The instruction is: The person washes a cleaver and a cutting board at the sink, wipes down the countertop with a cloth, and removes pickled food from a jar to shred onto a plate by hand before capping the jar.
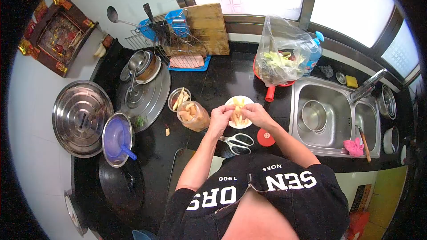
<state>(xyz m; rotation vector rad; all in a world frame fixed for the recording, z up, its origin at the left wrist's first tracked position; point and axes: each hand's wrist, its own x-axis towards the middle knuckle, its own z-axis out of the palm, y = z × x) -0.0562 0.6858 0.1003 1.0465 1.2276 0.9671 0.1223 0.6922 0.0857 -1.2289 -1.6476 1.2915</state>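
Note:
Both of my hands are over a white bowl (240,99) holding pale yellow strips. My left hand (221,118) is at the bowl's left side, fingers pinched on a pale strip. My right hand (257,114) is at its right side, its fingertips also closed on a strip, close to those of the left. Left of the bowl stands an open plastic jar (194,116) with pale orange pieces, beside a small metal bowl (179,99) of pale pieces. White-handled scissors (238,144) and a red lid (266,137) lie nearer my body.
A clear plastic bag (280,58) with greens sits in a red-handled container behind. At right is a sink (311,140) with a metal pot (314,115). Large metal lids (82,118), a blue strainer (116,140), a rack and a cutting board (209,31) stand left and behind.

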